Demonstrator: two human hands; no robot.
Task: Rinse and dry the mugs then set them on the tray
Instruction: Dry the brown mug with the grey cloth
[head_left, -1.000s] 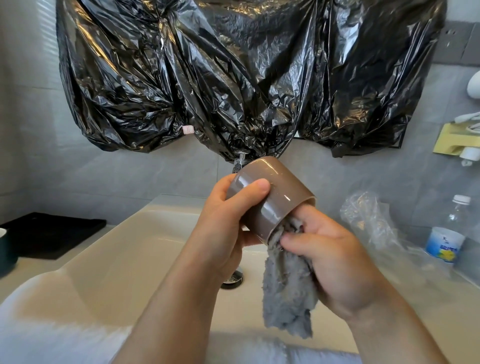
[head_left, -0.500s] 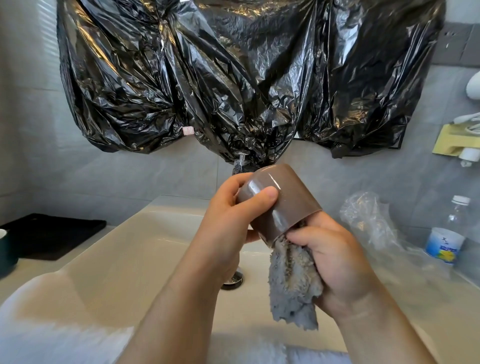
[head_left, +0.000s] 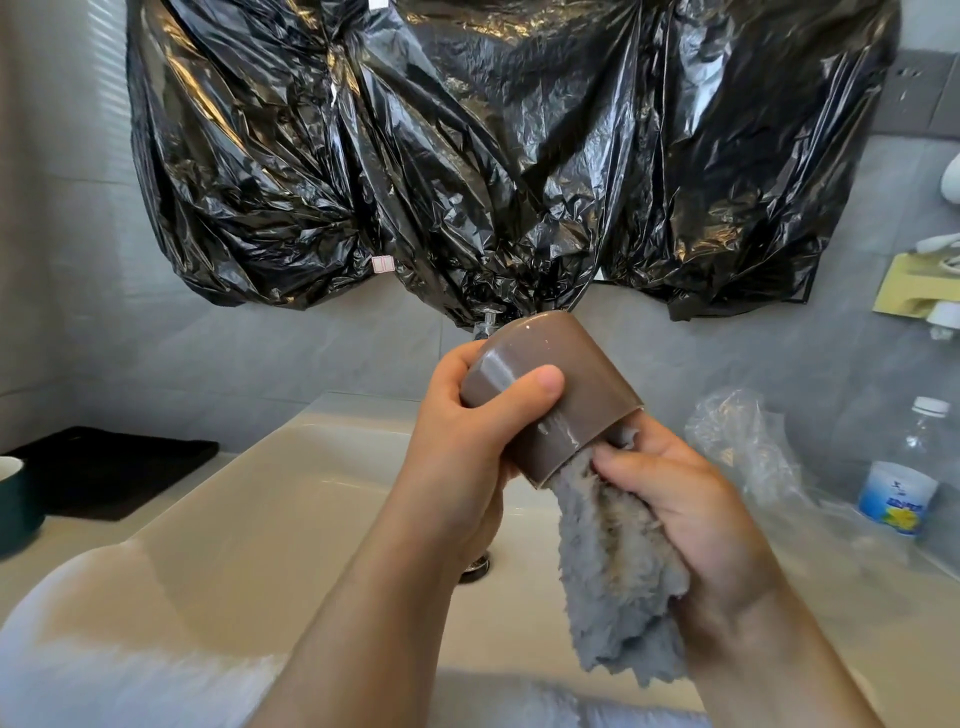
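Observation:
Over the white sink (head_left: 291, 499), my left hand (head_left: 467, 447) grips a brown mug (head_left: 566, 384) tilted with its base up and away and its mouth down toward me. My right hand (head_left: 680, 514) holds a grey fluffy cloth (head_left: 618, 577) bunched at the mug's mouth, part of it pushed inside; the rest hangs down. A black tray (head_left: 104, 467) lies on the counter at the far left, with a dark green mug (head_left: 15, 499) at the frame edge in front of it.
Black plastic sheeting (head_left: 467, 156) covers the wall above the tap (head_left: 488, 322). The sink drain (head_left: 475, 564) shows below my left hand. A crumpled clear bag (head_left: 743, 452) and a water bottle (head_left: 898, 478) stand on the right counter; a yellow holder (head_left: 914, 286) hangs on the wall.
The mug has turned a little in my left hand and its mouth has swung further down. My right hand has shifted on the cloth at the mug's mouth.

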